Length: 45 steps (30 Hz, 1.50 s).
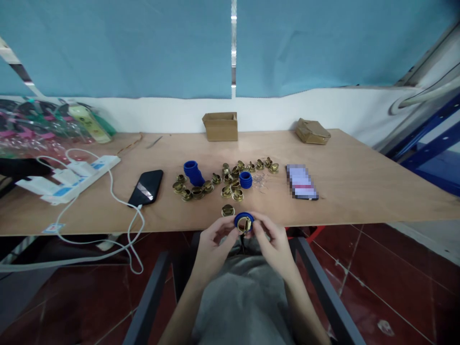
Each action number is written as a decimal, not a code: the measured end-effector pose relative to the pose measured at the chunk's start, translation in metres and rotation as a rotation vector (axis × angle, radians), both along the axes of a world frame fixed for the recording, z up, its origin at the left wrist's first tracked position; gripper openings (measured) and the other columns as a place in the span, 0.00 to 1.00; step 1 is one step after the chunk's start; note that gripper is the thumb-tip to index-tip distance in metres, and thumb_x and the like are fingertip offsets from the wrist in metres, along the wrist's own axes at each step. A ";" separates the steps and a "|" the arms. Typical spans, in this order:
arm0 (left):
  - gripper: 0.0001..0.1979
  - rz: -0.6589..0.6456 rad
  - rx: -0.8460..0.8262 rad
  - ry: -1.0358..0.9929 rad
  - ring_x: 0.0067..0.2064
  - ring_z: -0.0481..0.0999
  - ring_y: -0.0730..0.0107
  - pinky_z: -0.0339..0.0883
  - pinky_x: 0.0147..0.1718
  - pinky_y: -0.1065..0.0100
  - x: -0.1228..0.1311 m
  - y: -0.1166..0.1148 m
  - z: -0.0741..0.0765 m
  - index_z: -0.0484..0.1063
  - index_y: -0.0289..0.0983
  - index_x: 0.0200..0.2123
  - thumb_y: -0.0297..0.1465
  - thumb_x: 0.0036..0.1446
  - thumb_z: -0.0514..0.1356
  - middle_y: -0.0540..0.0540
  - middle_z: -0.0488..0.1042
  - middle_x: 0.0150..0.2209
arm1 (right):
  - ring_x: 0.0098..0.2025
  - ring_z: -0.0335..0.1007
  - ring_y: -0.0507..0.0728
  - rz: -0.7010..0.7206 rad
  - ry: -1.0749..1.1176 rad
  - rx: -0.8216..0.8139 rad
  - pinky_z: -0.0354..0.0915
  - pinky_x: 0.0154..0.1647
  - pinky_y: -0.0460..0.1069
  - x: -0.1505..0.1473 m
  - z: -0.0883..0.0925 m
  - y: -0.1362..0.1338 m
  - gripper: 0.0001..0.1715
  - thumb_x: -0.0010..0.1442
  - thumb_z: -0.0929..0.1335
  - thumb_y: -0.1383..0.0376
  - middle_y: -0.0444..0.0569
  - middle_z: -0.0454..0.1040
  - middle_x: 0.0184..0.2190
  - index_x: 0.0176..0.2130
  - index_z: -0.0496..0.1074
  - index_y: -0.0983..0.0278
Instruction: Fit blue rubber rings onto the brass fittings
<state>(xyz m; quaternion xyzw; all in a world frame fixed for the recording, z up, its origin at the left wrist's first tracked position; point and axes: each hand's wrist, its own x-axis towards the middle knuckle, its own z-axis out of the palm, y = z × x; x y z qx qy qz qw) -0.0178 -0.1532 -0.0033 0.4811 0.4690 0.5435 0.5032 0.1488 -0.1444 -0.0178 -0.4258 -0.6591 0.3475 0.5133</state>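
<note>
Low in the middle of the frame, the left hand (pixel 214 238) and the right hand (pixel 272 238) pinch one blue ring (pixel 244 215) with curled fingertips. The ring sits evenly between them, with a brass piece (pixel 244 224) inside it. Just above, on the table (pixel 359 182), lie loose brass fittings (pixel 227 210). The cardboard box (pixel 220 126) at the back is open, but I cannot see inside.

Along the far edge of the wooden desk (pixel 359 191), an open cardboard box (pixel 220 126) at the middle and a brown packet (pixel 312 132) further right. Toward the left edge, a white power strip (pixel 68 179), with a black phone (pixel 146 187) near it on a white cable (pixel 118 206) trailing over the front edge. At the centre, brass fittings (pixel 230 179) scattered around a tall stack of blue rings (pixel 193 173) and a shorter stack (pixel 246 179), a lone brass fitting (pixel 227 210) near the front edge.
</note>
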 end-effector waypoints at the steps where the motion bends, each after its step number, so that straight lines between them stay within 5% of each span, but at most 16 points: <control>1: 0.10 -0.007 0.008 0.004 0.37 0.84 0.68 0.77 0.40 0.72 -0.001 0.000 0.000 0.82 0.38 0.41 0.31 0.55 0.68 0.46 0.86 0.36 | 0.31 0.78 0.54 0.016 0.004 0.006 0.72 0.36 0.47 0.001 0.001 0.000 0.15 0.73 0.64 0.61 0.44 0.79 0.30 0.53 0.76 0.60; 12: 0.08 -0.077 -0.001 -0.079 0.36 0.84 0.69 0.78 0.39 0.72 0.000 0.000 -0.007 0.81 0.39 0.42 0.30 0.58 0.67 0.48 0.85 0.35 | 0.24 0.75 0.51 -0.039 0.055 0.046 0.70 0.29 0.44 0.001 -0.005 0.001 0.11 0.71 0.66 0.64 0.42 0.78 0.25 0.47 0.77 0.61; 26: 0.10 -0.067 0.015 -0.003 0.34 0.84 0.68 0.81 0.36 0.70 -0.002 0.000 -0.002 0.83 0.38 0.43 0.34 0.62 0.64 0.45 0.86 0.39 | 0.32 0.75 0.52 -0.010 -0.135 0.133 0.70 0.37 0.45 0.004 0.004 0.001 0.11 0.72 0.64 0.65 0.44 0.79 0.33 0.48 0.77 0.61; 32: 0.08 -0.014 0.059 0.070 0.31 0.83 0.69 0.79 0.33 0.72 -0.003 0.000 0.000 0.83 0.38 0.39 0.33 0.61 0.64 0.48 0.85 0.32 | 0.34 0.75 0.52 0.017 -0.133 0.113 0.69 0.39 0.45 0.005 0.005 0.000 0.10 0.73 0.64 0.64 0.44 0.78 0.35 0.48 0.76 0.59; 38: 0.08 0.038 0.096 0.111 0.35 0.84 0.67 0.79 0.34 0.72 0.003 -0.005 -0.003 0.82 0.38 0.39 0.33 0.64 0.63 0.48 0.83 0.33 | 0.22 0.65 0.51 0.096 -0.076 -0.087 0.62 0.25 0.44 0.009 0.001 -0.001 0.10 0.74 0.63 0.59 0.38 0.67 0.23 0.46 0.72 0.60; 45: 0.07 0.031 0.310 0.085 0.47 0.81 0.64 0.79 0.43 0.69 0.002 -0.002 -0.010 0.80 0.40 0.41 0.31 0.67 0.61 0.43 0.79 0.47 | 0.31 0.71 0.53 0.089 -0.024 -0.038 0.67 0.36 0.47 0.007 -0.001 -0.001 0.10 0.74 0.64 0.59 0.42 0.71 0.29 0.51 0.70 0.59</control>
